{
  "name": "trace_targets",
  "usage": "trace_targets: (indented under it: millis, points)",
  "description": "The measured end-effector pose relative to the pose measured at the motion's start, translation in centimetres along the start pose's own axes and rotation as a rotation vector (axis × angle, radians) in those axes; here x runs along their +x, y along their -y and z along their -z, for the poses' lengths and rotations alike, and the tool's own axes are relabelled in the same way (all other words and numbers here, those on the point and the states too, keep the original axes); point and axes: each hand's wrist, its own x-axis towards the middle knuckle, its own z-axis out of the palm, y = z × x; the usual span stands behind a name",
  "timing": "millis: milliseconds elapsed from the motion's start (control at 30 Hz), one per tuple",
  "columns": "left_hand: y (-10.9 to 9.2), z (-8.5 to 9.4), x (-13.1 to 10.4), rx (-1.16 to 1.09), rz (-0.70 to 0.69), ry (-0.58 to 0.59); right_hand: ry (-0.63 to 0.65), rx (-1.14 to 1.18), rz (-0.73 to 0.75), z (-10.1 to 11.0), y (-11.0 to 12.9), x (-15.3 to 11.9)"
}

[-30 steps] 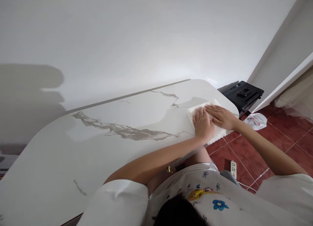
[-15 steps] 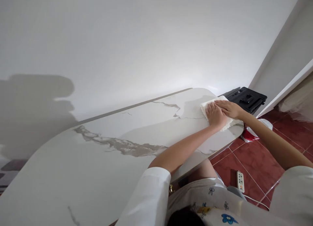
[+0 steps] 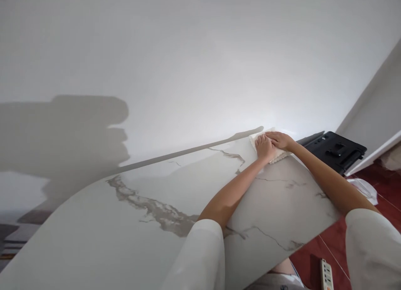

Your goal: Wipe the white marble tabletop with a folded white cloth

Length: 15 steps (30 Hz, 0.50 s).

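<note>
A white cloth [image 3: 278, 157] with a scalloped edge lies on the marble-patterned white tabletop [image 3: 131, 240], at its far edge by the wall. My left hand [image 3: 265, 148] presses down on the cloth, its fingers slightly bent over it. Overlapping the left fingers from the right, my right hand [image 3: 280, 140] holds the cloth against the surface with its fingers together. Part of the cloth is hidden beneath both hands.
A white wall [image 3: 200, 64] rises right behind the table. Past the table's right end is a black case [image 3: 336, 150]. On the red tiled floor [image 3: 335, 244] are a power strip [image 3: 326, 275] and a white bag [image 3: 363, 189].
Both hands have slid the cloth from the table's right end to its far edge near the wall. The view has shifted, and more of the near right tabletop shows.
</note>
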Motion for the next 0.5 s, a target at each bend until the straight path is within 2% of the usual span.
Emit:
trace_targets:
  millis: [133, 233, 300, 333, 367, 433, 500]
  points:
    - [4.2, 2.1, 0.5, 0.055, 0.028, 0.002, -0.002, -0.006, 0.081, -1.3, 2.6, 4.0]
    - [6.3, 6.0, -1.8, 0.039, 0.098, 0.016, 0.000, 0.009, 0.132, -2.3, 6.9, 6.4]
    - [5.9, 10.0, -5.3, -0.068, 0.123, 0.031, 0.002, 0.031, 0.134, -3.1, 10.6, 7.6]
    - [5.2, 12.2, -7.5, -0.172, 0.061, 0.032, 0.003, 0.032, 0.120, -3.5, 12.6, 8.2]
    - [4.4, 14.4, -10.0, -0.314, -0.074, 0.073, -0.002, 0.031, 0.115, -3.9, 14.6, 8.7]
    - [3.0, 18.0, -15.0, -0.595, -0.326, 0.253, -0.017, 0.030, 0.129, -4.6, 18.5, 10.0]
    - [3.2, 19.6, -19.3, -0.782, -0.494, 0.409, -0.010, 0.026, 0.158, -5.3, 21.9, 11.3]
